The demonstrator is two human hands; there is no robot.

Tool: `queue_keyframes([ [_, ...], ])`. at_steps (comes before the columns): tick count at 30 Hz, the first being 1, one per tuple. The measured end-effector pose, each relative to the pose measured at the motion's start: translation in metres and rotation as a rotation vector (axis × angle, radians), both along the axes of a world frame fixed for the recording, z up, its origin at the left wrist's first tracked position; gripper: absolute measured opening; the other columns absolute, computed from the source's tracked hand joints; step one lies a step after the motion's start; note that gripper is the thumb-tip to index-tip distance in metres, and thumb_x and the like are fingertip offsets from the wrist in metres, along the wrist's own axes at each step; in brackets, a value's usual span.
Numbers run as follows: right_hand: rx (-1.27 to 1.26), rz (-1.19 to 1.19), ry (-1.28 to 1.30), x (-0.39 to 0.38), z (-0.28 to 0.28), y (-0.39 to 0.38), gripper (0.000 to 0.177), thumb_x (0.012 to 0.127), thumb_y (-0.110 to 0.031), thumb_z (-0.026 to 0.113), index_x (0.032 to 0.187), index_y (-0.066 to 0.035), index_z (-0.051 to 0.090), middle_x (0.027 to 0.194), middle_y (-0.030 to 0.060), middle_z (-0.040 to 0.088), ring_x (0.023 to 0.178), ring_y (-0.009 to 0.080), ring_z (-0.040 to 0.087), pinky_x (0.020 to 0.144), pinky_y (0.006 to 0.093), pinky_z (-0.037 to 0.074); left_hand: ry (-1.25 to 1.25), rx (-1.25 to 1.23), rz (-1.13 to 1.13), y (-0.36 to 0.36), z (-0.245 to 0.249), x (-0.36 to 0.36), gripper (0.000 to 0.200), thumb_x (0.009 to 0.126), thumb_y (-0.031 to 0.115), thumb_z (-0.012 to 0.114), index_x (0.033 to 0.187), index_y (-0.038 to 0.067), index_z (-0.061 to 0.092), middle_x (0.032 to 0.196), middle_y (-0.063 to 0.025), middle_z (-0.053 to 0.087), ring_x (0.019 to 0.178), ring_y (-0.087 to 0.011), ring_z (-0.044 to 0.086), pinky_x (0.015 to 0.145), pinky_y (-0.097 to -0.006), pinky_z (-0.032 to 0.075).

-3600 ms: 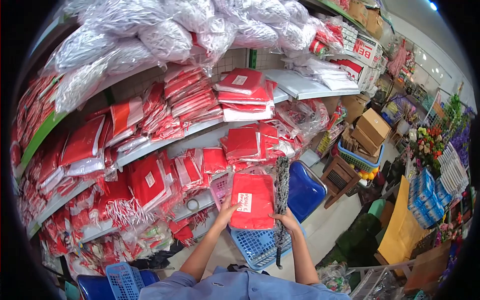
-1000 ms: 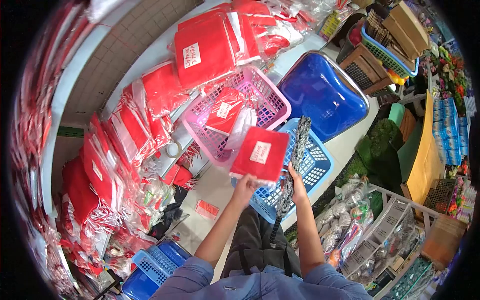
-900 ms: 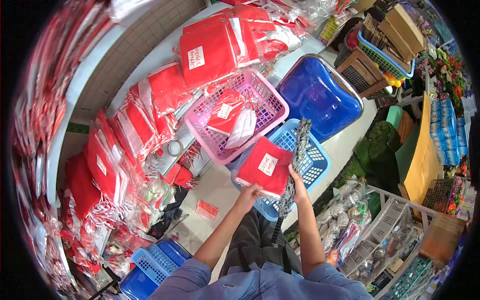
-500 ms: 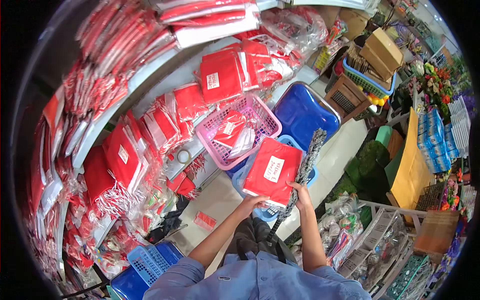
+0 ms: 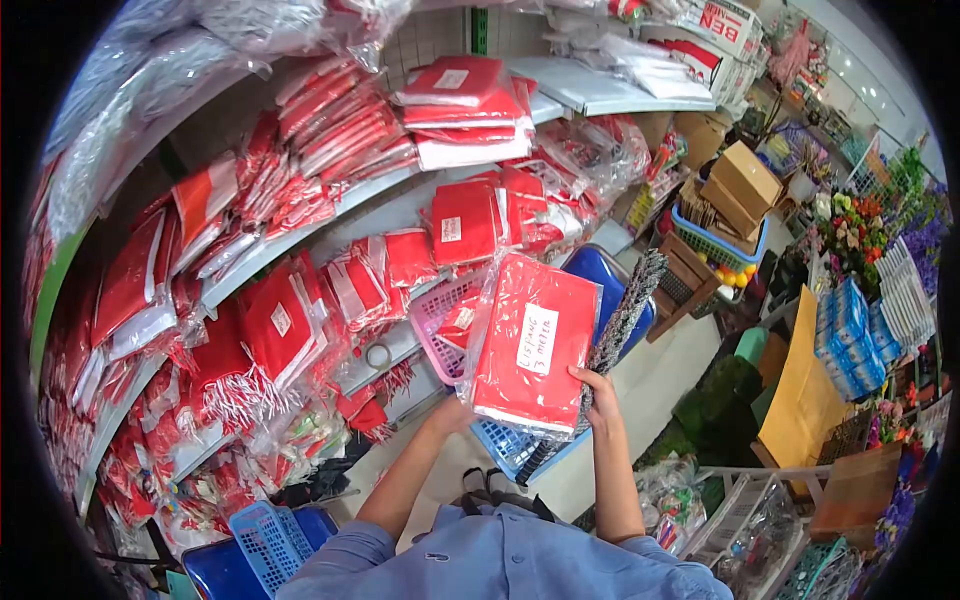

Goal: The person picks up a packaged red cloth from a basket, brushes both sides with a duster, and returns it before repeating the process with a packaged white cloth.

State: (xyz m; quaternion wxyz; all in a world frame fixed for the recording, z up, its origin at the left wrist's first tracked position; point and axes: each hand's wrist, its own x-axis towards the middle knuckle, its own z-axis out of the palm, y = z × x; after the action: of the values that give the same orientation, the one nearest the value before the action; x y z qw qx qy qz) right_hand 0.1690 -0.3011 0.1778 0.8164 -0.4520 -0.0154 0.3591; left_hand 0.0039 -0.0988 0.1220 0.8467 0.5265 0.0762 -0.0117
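A folded red-and-white cloth in a clear plastic bag (image 5: 500, 375), with a white handwritten label reading "LISPANG 3 METER", is held up in front of me. My left hand (image 5: 456, 413) is closed at its lower left corner. The right edge is gripped by my right hand (image 5: 597, 396), thumb on top. That same hand also clasps a fluffy grey duster (image 5: 637, 300), which slants alongside the bag. Behind the bag, a pink basket (image 5: 430, 335) with another red packet (image 5: 459, 321) is partly covered. A light blue basket (image 5: 497, 440) shows below it.
Shelves (image 5: 350, 205) on the left carry stacks of bagged red-and-white cloth. A roll of tape (image 5: 378, 356) lies on the lower shelf edge. Blue stools (image 5: 600, 270) stand behind the bag and at lower left. Crates, a yellow board (image 5: 800, 390) and artificial flowers crowd the right.
The bagged cloth has been raised closer to me and turned more upright, its label now easier to read. My view has tilted up, showing more upper shelving. Both hands keep their hold.
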Motion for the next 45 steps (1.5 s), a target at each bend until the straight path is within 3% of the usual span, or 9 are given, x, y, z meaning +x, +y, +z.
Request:
queue_keyframes([
  [2,0.013,0.020,-0.027,-0.006,0.014,0.003,0.062,0.067,0.001,0.068,0.123,0.001,0.043,0.115,0.0122,0.055,0.101,0.0236,0.056,0.088,0.0355,0.045,-0.158,-0.471,0.135,-0.005,0.012,0.009,0.046,0.089,0.026,0.054,0.126,0.002,0.044,0.123,-0.0123,0.052,0.109,-0.0233,0.052,0.095,-0.0388,0.043],
  [12,-0.211,0.156,-0.328,-0.032,0.042,0.013,0.052,0.071,-0.008,0.073,0.116,-0.001,0.049,0.102,0.0077,0.059,0.085,0.0152,0.059,0.076,0.0278,0.047,-0.325,-0.941,0.144,-0.022,0.004,0.036,0.053,0.094,0.035,0.042,0.135,0.004,0.032,0.134,-0.0152,0.041,0.123,-0.0282,0.040,0.101,-0.0414,0.037],
  [17,-0.281,0.199,-0.381,-0.035,0.070,0.005,0.029,0.076,-0.017,0.072,0.093,-0.002,0.053,0.058,0.0015,0.051,0.044,0.0085,0.047,0.040,0.0239,0.038,-0.347,-0.877,0.195,-0.002,0.018,0.041,0.053,0.094,0.035,0.042,0.136,0.004,0.032,0.134,-0.0153,0.040,0.123,-0.0283,0.040,0.101,-0.0413,0.036],
  [20,-0.426,0.324,-0.599,-0.028,0.065,0.007,0.023,0.078,-0.019,0.069,0.078,-0.006,0.051,0.057,0.0005,0.049,0.043,0.0083,0.045,0.040,0.0254,0.038,-0.370,-0.843,0.253,0.013,0.022,0.029,0.053,0.094,0.035,0.041,0.136,0.004,0.031,0.135,-0.0154,0.039,0.123,-0.0284,0.039,0.101,-0.0413,0.035],
  [29,-0.661,1.257,-1.404,-0.051,0.081,0.071,0.058,0.066,-0.040,0.074,0.106,0.000,0.059,0.096,0.0184,0.064,0.082,0.0307,0.062,0.075,0.0359,0.047,-0.410,-0.785,0.527,0.046,0.014,-0.058,0.054,0.094,0.035,0.041,0.136,0.003,0.030,0.136,-0.0158,0.037,0.124,-0.0287,0.038,0.102,-0.0412,0.034],
  [32,-0.556,1.002,-1.618,-0.057,0.062,0.109,0.054,0.063,-0.039,0.075,0.098,0.000,0.062,0.086,0.0191,0.065,0.078,0.0334,0.063,0.072,0.0390,0.047,-0.424,-0.769,0.620,0.052,0.012,-0.087,0.054,0.094,0.035,0.040,0.136,0.003,0.030,0.136,-0.0159,0.037,0.125,-0.0288,0.037,0.102,-0.0412,0.034],
  [37,-1.010,0.640,-1.431,-0.049,0.050,0.161,0.048,0.065,-0.039,0.069,0.083,0.006,0.062,0.074,0.0263,0.061,0.078,0.0360,0.063,0.069,0.0416,0.047,-0.449,-0.758,0.716,0.061,0.011,-0.116,0.054,0.094,0.035,0.040,0.136,0.003,0.030,0.137,-0.0160,0.036,0.125,-0.0289,0.036,0.103,-0.0411,0.033],
  [41,-0.601,0.995,-1.442,-0.064,0.036,0.169,0.054,0.065,-0.041,0.070,0.088,0.007,0.062,0.077,0.0243,0.063,0.076,0.0317,0.063,0.071,0.0384,0.047,-0.456,-0.756,0.773,0.065,0.007,-0.134,0.055,0.094,0.035,0.040,0.136,0.003,0.029,0.137,-0.0162,0.035,0.126,-0.0291,0.036,0.103,-0.0411,0.032],
  [45,-0.644,1.655,-1.560,-0.084,0.040,0.166,0.070,0.060,-0.046,0.075,0.100,0.010,0.058,0.094,0.0209,0.063,0.084,0.0276,0.061,0.074,0.0353,0.046,-0.452,-0.759,0.792,0.064,0.002,-0.141,0.055,0.094,0.036,0.039,0.137,0.003,0.029,0.137,-0.0163,0.034,0.126,-0.0292,0.035,0.103,-0.0411,0.032],
])
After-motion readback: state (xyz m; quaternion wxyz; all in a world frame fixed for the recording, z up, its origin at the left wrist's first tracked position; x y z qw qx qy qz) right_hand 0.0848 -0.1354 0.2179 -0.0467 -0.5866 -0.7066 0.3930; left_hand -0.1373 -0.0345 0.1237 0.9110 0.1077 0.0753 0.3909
